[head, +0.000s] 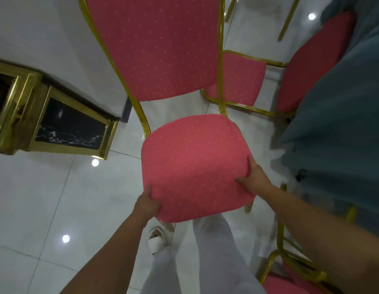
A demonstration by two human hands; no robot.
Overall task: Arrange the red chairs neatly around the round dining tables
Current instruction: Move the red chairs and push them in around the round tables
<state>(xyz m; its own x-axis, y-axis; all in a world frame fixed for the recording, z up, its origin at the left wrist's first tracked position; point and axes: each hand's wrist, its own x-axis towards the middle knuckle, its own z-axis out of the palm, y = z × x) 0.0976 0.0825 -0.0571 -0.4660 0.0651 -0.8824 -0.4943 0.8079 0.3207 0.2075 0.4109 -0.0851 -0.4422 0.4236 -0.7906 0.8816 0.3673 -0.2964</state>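
Two hands hold the red fabric chair with gold metal frame (195, 166) by its seat cushion. The left hand (147, 203) clasps the near left corner; the right hand (255, 177) clasps the right edge. Each grip is closed on the cushion. The chair sits directly ahead over the white tiled floor (57, 187), just beside the table draped in grey-blue cloth (343, 124). A second red chair (237, 81) stands beyond it.
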